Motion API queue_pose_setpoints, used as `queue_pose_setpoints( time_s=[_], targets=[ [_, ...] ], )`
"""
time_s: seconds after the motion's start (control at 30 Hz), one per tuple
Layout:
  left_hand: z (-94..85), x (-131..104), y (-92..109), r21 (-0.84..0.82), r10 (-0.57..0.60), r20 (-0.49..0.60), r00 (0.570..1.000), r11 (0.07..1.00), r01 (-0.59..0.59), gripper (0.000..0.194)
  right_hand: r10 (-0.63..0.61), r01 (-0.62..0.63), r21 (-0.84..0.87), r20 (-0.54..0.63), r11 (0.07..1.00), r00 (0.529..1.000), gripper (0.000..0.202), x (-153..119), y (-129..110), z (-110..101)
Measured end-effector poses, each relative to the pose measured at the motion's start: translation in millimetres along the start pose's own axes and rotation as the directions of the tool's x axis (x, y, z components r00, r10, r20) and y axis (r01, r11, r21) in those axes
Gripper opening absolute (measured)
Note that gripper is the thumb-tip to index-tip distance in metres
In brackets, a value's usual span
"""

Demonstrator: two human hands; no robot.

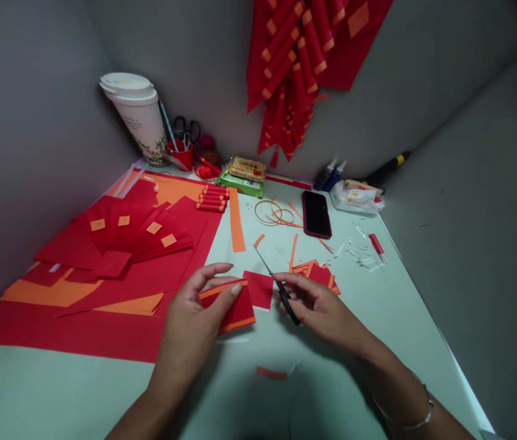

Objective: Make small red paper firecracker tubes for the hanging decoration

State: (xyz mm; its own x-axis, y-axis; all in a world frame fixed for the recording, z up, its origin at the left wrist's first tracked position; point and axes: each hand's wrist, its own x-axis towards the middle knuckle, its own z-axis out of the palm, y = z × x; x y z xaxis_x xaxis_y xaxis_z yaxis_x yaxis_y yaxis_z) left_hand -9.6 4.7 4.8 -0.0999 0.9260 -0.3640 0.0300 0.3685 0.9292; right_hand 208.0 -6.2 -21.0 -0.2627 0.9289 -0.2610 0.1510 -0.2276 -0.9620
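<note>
My left hand (197, 321) is closed on a red paper piece (236, 308) with orange strips along its upper and lower edges, the thumb lying on top. In my right hand (316, 305) is a pair of scissors (288, 304) with black handles, its blades angled up and to the left, apart from the paper. Between the hands, a plain red paper piece (261, 291) lies on the table. Several orange-edged red pieces (317, 275) are piled just beyond my right hand, and an orange offcut (271, 373) lies nearer me.
Large red sheets (125, 339) cover the left side, with orange paper among them. At the back stand a white lidded cup (137, 119) and a red holder (180, 157). A phone (316, 214) and a red tube (377, 247) lie right. Red paper firecrackers (304, 55) hang on the wall.
</note>
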Motion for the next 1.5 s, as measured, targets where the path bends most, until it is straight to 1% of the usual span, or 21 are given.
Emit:
queue_pose_setpoints(
  time_s=[0.1,0.17,0.23,0.3,0.37,0.43,0.5,0.6,0.73,0.97,1.07,1.13,1.17,1.23,1.27,1.3,1.37,1.43,1.5],
  targets=[
    [1.6,-0.6,-1.6,0.110,0.085,0.010,0.996,0.990,-0.085,0.042,-0.034,0.033,-0.105,-0.008,0.994,0.999,0.052,-1.7,-4.6,-6.8],
    [3.4,-0.8,-3.6,0.161,0.118,0.056,0.991,0.979,-0.126,0.040,-0.016,0.016,-0.104,-0.005,0.994,1.000,0.054,-2.2,-6.3,-6.9],
    [5.4,-1.0,-5.8,0.187,0.127,0.117,0.985,0.971,-0.147,0.036,0.032,-0.032,-0.029,0.004,0.999,0.999,0.053,-1.9,-6.3,-4.3],
    [7.1,-1.2,-8.0,0.198,0.134,0.158,0.978,0.966,-0.164,0.033,0.071,-0.075,0.086,0.048,0.993,0.996,0.054,-1.2,-4.3,0.1],
    [8.6,-1.1,-10.1,0.208,0.146,0.175,0.974,0.961,-0.182,0.031,0.081,-0.102,0.205,0.111,0.973,0.991,0.057,0.0,-1.0,5.1],
    [9.8,-0.6,-11.7,0.221,0.144,0.199,0.969,0.957,-0.188,0.030,0.079,-0.121,0.307,0.146,0.944,0.986,0.063,1.6,2.7,10.2],
    [11.0,0.2,-12.6,0.226,0.124,0.252,0.960,0.957,-0.183,0.028,0.080,-0.124,0.381,0.128,0.916,0.989,0.070,3.4,5.8,14.9],
    [12.3,0.8,-12.3,0.249,0.093,0.326,0.941,0.952,-0.180,0.026,0.084,-0.107,0.439,0.072,0.892,0.994,0.073,5.8,8.5,20.4],
    [12.2,1.1,-10.6,0.257,0.062,0.361,0.930,0.953,-0.164,0.027,0.058,-0.075,0.461,0.050,0.884,0.997,0.072,6.4,10.2,23.1],
    [11.0,0.8,-6.7,0.107,-0.001,0.435,0.900,0.993,-0.051,0.021,0.053,-0.065,0.466,0.039,0.882,0.998,0.066,5.4,10.2,24.1],
    [11.5,1.5,-6.2,0.069,-0.012,0.449,0.894,0.997,-0.022,0.026,0.072,-0.070,0.426,0.010,0.902,0.997,0.066,6.0,9.6,25.2],
    [9.9,3.0,-6.3,0.065,-0.013,0.413,0.910,0.998,-0.015,0.029,0.085,-0.076,0.406,-0.003,0.911,0.996,0.068,6.0,8.1,23.5],
    [8.1,3.9,-6.6,0.058,-0.007,0.369,0.929,0.998,-0.016,0.030,0.093,-0.084,0.394,-0.004,0.915,0.996,0.068,5.7,6.7,21.4],
    [2.6,5.9,-7.4,0.014,0.019,0.219,0.976,1.000,-0.023,0.030,0.113,-0.113,0.348,0.021,0.931,0.993,0.065,4.3,2.8,15.2],
    [-0.7,6.8,-7.7,-0.026,0.029,0.130,0.991,0.999,-0.026,0.031,0.126,-0.137,0.312,0.055,0.940,0.991,0.062,3.4,0.6,11.4],
    [-3.7,7.5,-7.7,-0.075,0.030,0.052,0.998,0.997,-0.026,0.031,0.139,-0.162,0.271,0.102,0.949,0.985,0.058,2.4,-1.3,7.6],
    [-7.8,8.2,-5.9,-0.194,0.016,-0.051,0.999,0.981,-0.025,0.030,0.153,-0.195,0.214,0.195,0.957,0.969,0.051,0.9,-3.4,1.2],
    [-8.1,8.3,-1.4,-0.329,-0.014,-0.115,0.993,0.944,-0.025,0.027,0.155,-0.215,0.221,0.262,0.951,0.953,0.049,0.5,-2.4,-2.6],
    [-5.3,8.0,4.8,-0.442,-0.081,-0.139,0.987,0.897,0.011,0.024,0.140,-0.231,0.280,0.309,0.932,0.941,0.049,1.1,1.2,-4.5]
  ],
)
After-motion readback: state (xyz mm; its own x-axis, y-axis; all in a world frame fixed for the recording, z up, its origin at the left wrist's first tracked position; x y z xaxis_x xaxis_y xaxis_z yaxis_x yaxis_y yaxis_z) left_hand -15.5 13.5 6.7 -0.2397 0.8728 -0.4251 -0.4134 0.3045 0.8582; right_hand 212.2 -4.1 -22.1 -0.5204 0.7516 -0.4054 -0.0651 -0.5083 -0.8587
